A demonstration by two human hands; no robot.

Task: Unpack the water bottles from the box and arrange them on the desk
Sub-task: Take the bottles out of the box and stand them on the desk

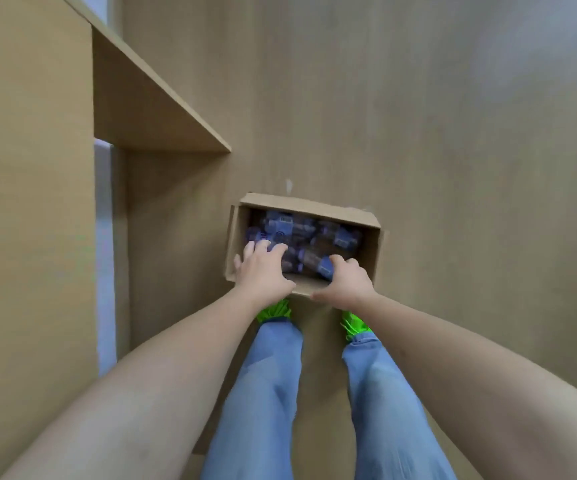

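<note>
An open cardboard box (pixel 371 252) stands on the wooden floor in front of my feet. Several small water bottles with blue labels (pixel 300 233) lie jumbled inside it. My left hand (pixel 262 271) reaches into the box's left side, its fingers curled over a bottle there. My right hand (pixel 345 280) grips a bottle (pixel 314 263) lying at the box's near right side. The image is blurred, so the exact hold of the left fingers is hard to make out.
A wooden desk or shelf unit (pixel 30 168) rises at the left, with a shelf board (pixel 162 109) jutting toward the middle. My legs in blue jeans (pixel 262 393) and bright green shoes (pixel 275 311) stand just behind the box. Wooden floor (pixel 453 133) stretches to the right.
</note>
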